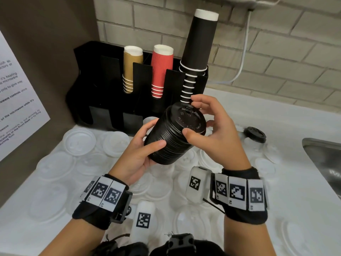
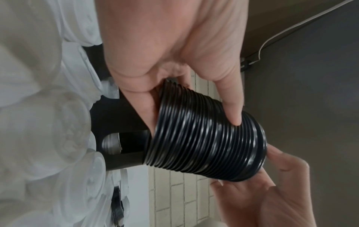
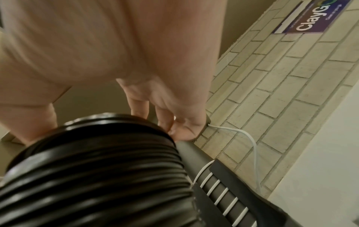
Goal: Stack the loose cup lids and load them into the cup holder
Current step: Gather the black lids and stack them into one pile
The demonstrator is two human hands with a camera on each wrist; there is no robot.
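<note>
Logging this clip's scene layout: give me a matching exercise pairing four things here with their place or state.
Things:
1. stack of black lids
2. red cups
3. single black lid
4. clear lids

Places or states:
A. scattered over the counter
B. held in both hands
C. resting on a clear cup near the sink
D. standing in the cup holder

Pairs: 1-B, 2-D, 3-C, 4-A

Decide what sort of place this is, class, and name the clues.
Probably a shared self-serve drinks counter or break-room kitchenette: a black cup holder stocked with paper cups, a steel sink, and a posted notice about a microwave.
</note>
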